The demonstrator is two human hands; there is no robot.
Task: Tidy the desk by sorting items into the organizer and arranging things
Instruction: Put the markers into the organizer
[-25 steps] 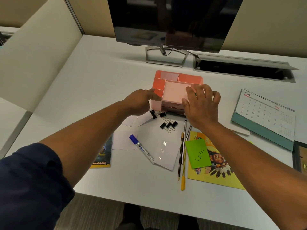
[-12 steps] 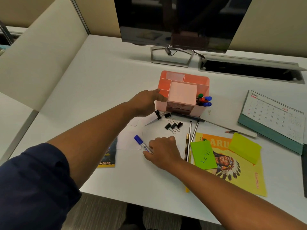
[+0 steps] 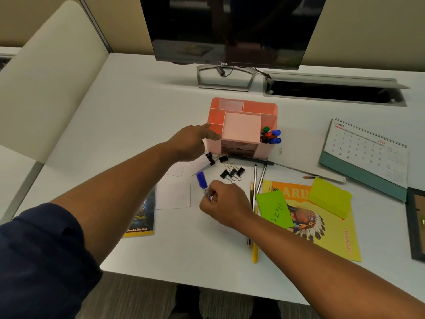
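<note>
A pink desk organizer (image 3: 271, 111) stands mid-desk, with several capped markers (image 3: 272, 135) in its right compartment. My left hand (image 3: 190, 141) rests against the organizer's left front corner, fingers fairly straight. My right hand (image 3: 224, 203) pinches a blue-capped marker (image 3: 202, 180) by its lower barrel, cap pointing away from me, over white paper sheets (image 3: 172, 192). Several black binder clips (image 3: 230, 169) lie just in front of the organizer. Pencils and a yellow pen (image 3: 254, 249) lie to the right of my right hand.
A green sticky note (image 3: 273, 208) and a yellow-green note pad (image 3: 328, 196) sit on a yellow booklet (image 3: 333, 238). A desk calendar (image 3: 365, 153) stands at the right, a dark booklet (image 3: 142, 217) at the left. A monitor (image 3: 230, 31) and cable tray (image 3: 333, 88) are at the back.
My right hand left the organizer, came down to the blue-capped marker and now has it lifted at an angle. My left hand stays at the organizer's left corner.
</note>
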